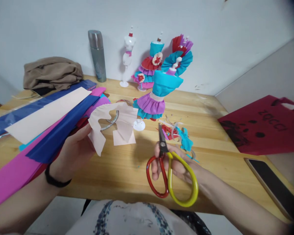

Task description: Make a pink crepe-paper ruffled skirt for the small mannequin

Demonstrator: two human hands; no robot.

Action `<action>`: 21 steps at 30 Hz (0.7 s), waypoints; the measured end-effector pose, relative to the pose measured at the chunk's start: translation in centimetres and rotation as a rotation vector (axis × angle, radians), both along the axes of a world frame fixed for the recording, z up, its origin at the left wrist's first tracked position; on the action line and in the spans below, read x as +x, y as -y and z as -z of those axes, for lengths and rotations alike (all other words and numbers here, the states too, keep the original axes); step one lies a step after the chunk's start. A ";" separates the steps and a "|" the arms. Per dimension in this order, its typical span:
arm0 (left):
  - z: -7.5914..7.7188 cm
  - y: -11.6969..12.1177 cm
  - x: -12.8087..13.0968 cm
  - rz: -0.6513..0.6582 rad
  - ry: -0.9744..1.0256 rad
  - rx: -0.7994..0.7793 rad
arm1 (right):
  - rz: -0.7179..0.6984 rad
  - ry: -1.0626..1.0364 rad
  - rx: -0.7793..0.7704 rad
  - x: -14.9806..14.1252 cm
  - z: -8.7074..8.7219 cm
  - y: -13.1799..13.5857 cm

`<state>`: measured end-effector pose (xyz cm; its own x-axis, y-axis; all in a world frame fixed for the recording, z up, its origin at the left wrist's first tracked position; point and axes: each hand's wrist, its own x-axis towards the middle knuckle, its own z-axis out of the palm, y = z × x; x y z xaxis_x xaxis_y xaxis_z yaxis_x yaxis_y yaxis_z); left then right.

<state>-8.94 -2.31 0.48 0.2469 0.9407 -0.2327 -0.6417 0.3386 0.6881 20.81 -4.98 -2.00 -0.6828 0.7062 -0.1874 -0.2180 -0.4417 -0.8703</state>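
Observation:
My left hand (75,150) is closed on a cut piece of cream crepe paper (124,119) with a curved gap in it, raised above the table. Through that gap a roll of tape (110,122) shows behind. A flat cream paper piece (123,138) lies on the wood just below. In my right hand (176,161) are scissors (163,145) with one red and one yellow handle, blades pointing away from me. Beyond both hands stands a small mannequin (168,85) in a turquoise and purple paper dress.
Folded crepe paper sheets (54,130) cover the left side. Along the wall stand a grey flask (97,57), a bare mannequin (128,54) and dressed ones (150,65). Paper scraps (183,138) lie right of centre. A red bag (259,127) and a phone (269,182) are far right.

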 end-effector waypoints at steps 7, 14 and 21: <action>-0.7 0.4 1.3 -0.003 0.027 0.025 | -0.023 0.536 0.455 -1.4 -0.6 1.0; -0.9 1.1 1.7 -0.042 0.044 -0.022 | 0.064 0.940 1.000 -0.4 -1.7 0.3; -0.4 1.7 1.5 -0.098 0.127 -0.036 | 0.059 1.118 1.171 0.4 -2.2 0.5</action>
<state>-7.43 -4.02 0.87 0.1840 0.9532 -0.2399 -0.7540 0.2935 0.5877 21.24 -5.51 0.23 -0.5504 0.8304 0.0861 0.7301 0.5288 -0.4329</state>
